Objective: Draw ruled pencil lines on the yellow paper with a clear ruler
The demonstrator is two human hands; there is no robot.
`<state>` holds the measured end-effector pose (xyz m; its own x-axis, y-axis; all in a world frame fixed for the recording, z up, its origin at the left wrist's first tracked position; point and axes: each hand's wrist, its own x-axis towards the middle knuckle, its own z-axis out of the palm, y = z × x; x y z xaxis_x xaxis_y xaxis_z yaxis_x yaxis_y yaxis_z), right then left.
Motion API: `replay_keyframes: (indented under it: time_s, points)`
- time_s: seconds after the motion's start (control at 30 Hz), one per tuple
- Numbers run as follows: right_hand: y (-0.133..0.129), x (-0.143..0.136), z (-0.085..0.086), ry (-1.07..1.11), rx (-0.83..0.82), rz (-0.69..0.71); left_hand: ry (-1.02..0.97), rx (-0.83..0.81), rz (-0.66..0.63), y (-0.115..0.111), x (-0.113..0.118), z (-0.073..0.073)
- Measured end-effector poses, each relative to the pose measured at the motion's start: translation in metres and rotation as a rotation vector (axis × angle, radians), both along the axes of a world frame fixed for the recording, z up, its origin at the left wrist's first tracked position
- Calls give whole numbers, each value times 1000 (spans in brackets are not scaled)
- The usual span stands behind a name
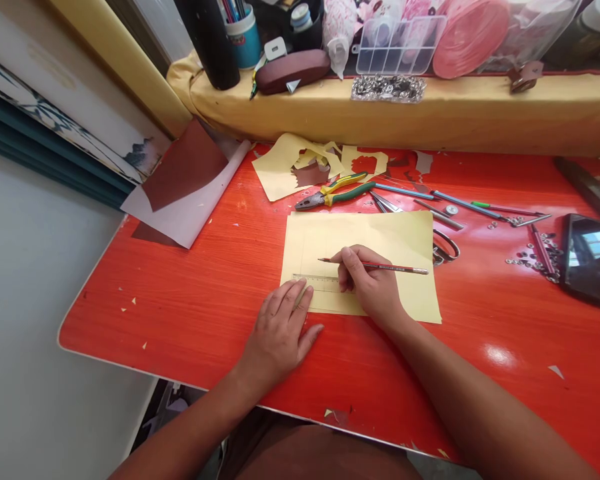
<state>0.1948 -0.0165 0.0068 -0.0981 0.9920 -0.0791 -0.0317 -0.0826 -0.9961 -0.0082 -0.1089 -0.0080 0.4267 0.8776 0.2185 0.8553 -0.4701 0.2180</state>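
Yellow paper sheets (410, 247) lie stacked on the red table, with thin pencil lines drawn on the upper one. A clear ruler (323, 280) rests across the paper. My left hand (280, 327) lies flat at the paper's lower left edge, its fingertips on the ruler's left end and its fingers stretched out. Above the middle of the sheet, my right hand (367, 277) has its fingers closed round a dark red pencil (400, 268). The pencil is almost level, its tip pointing left. Part of the ruler is hidden by my right hand.
Behind the paper lie pliers (330, 193), cut yellow scraps (275, 173), pens and metal tools. A phone (593, 260) and small rings are at the right. Brown and white sheets (190, 173) lie at the back left. A cloth-covered ledge (290, 113) holds boxes and a cup.
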Motion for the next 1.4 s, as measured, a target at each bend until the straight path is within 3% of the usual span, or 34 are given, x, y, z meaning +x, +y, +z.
replay_keyframes:
  time_s: [1.4]
  points:
    - [2,0,1,10,-27,-4,-10,-31,10,0,0,1]
